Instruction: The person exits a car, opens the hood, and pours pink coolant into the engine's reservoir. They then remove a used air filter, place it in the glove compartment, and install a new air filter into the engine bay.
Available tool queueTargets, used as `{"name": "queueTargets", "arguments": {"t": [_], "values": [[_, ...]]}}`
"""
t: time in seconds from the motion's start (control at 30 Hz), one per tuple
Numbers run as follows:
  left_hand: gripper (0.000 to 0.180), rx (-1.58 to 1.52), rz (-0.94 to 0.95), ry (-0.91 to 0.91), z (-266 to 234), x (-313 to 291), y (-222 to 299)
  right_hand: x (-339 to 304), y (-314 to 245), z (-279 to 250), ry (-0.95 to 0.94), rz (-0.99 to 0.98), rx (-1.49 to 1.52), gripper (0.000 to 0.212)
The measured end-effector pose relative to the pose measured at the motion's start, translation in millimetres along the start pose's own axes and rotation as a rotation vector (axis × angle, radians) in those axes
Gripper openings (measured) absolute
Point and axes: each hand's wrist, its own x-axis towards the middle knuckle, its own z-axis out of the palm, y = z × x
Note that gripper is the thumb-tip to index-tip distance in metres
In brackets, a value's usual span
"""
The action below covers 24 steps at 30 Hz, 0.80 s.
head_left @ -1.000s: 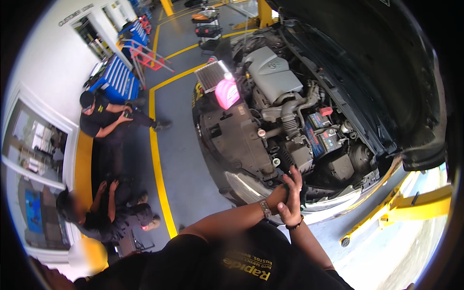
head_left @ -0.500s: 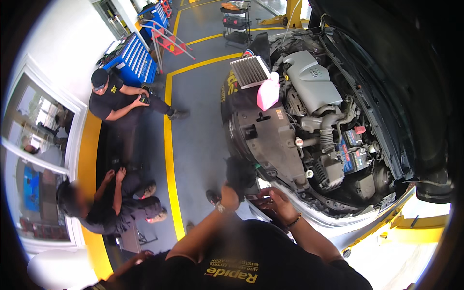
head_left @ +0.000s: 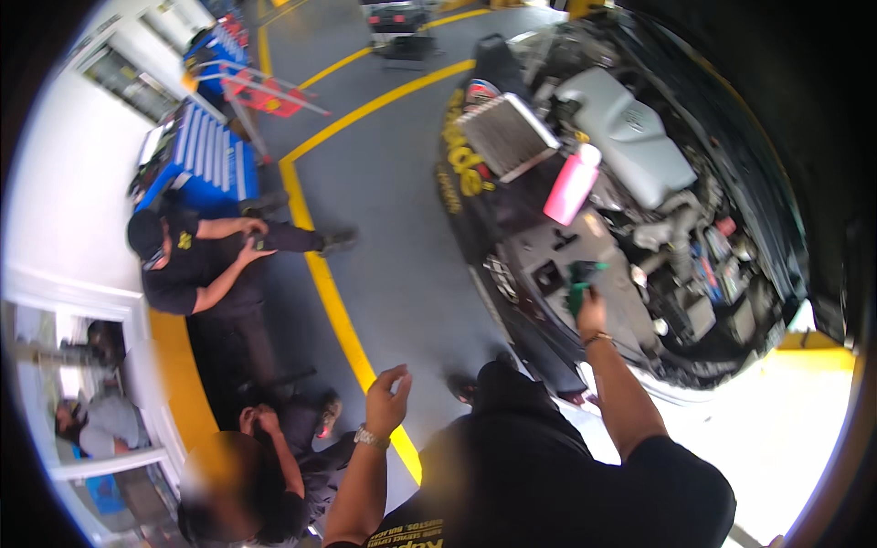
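While right grip [head_left: 591, 313] clamps green-and-black item [head_left: 577, 295] (glove or cloth, probably) over grey panel [head_left: 618, 297], left grip [head_left: 388, 400] hangs empty, thumb and fingers apart. Item likely light, soft; best held by bunched middle. Pink bottle [head_left: 573, 187] beyond right grip, pleated filter [head_left: 508, 137] farther.

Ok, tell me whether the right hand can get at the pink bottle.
Probably yes: nothing visible stands between the right hand and the pink bottle, though that hand holds something green.

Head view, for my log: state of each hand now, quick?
Left hand: open, apparently empty.
Right hand: closed on a green item, kind unclear.
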Motion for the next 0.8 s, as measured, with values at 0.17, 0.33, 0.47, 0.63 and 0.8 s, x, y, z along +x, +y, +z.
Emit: {"name": "queueTargets", "arguments": {"t": [0.17, 0.33, 0.47, 0.63, 0.8], "values": [[0.040, 0.101, -0.164, -0.351, -37, 110, -17, 12, -127, 34, -0.184, -0.229, 0.182, 0.034], [0.041, 0.150, -0.022, -0.332, -73, 242, -11, 39, -137, 178, -0.191, -0.025, 0.654, 0.042], [0.039, 0.012, -0.209, -0.211, -114, 292, -22, 31, -288, 274, -0.805, 0.152, 0.785, 0.039], [0.034, -0.182, -0.370, -0.024, -153, 334, -35, 73, -455, 374, -0.973, -0.067, 0.781, 0.025], [0.030, -0.471, -0.149, 0.324, -231, 410, 3, 161, -546, 468, -1.007, 0.017, 0.877, 0.023]]}}
